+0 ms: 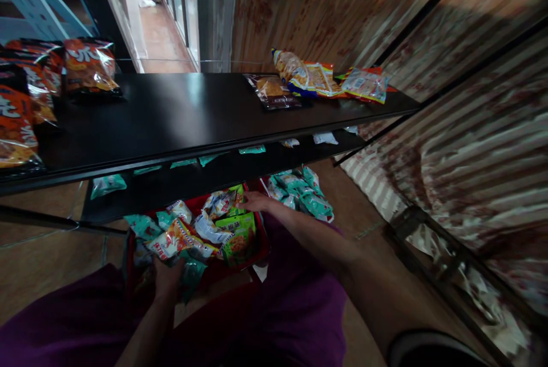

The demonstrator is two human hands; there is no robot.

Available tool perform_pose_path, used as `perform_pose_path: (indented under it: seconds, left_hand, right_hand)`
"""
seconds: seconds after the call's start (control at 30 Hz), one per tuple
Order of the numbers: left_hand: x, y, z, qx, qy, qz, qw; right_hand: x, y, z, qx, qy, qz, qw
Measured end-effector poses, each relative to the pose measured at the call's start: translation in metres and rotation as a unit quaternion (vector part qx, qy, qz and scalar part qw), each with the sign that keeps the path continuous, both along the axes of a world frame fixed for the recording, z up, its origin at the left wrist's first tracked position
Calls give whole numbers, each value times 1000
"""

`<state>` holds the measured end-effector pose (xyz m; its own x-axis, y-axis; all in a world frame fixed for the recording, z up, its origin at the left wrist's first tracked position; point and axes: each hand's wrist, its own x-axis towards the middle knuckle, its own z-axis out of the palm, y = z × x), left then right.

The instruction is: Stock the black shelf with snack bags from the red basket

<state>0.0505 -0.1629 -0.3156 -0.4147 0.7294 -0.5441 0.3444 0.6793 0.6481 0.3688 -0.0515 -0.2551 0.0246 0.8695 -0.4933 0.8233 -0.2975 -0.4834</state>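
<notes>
A red basket (264, 243) full of snack bags stands between my knees, below the shelves. My left hand (168, 277) is at its near left side, next to a white-and-orange snack bag (168, 241) and a teal snack bag (193, 273); the bags hide its fingers. At the far right of the basket, my right hand (256, 201) has its fingers stretched out against a small green-yellow bag (236, 198). A larger green snack bag (238, 237) lies just below that hand. A white-and-blue bag (209, 229) rests in the middle of the pile.
Orange-and-black snack bags (91, 67) stand at the left of the black upper shelf (180, 110), with yellow bags (319, 79) at its right. Several teal bags line the lower shelf (141, 190). More teal bags (299, 190) are piled right of the basket. A dark wooden frame (428, 264) lies at the right.
</notes>
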Motion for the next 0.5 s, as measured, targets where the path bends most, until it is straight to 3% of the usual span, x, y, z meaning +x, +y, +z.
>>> perform_pose_path:
  seconds: [0.13,0.23,0.33,0.5]
  left_hand:
    - [1,1,6,-18,-33,17,999]
    - [2,1,7,-26,-35,18,999]
    - [1,1,7,-42,-42,18,998]
    - [-1,0,14,-27,-14,8,1000]
  right_hand:
    - [-31,-42,-50,16,14,-64,998]
    - [-38,-58,-70,67,29,-128,989]
    - [-38,-55,-72,93,30,-135,986]
    - [-26,-42,-51,118,3,-147,982]
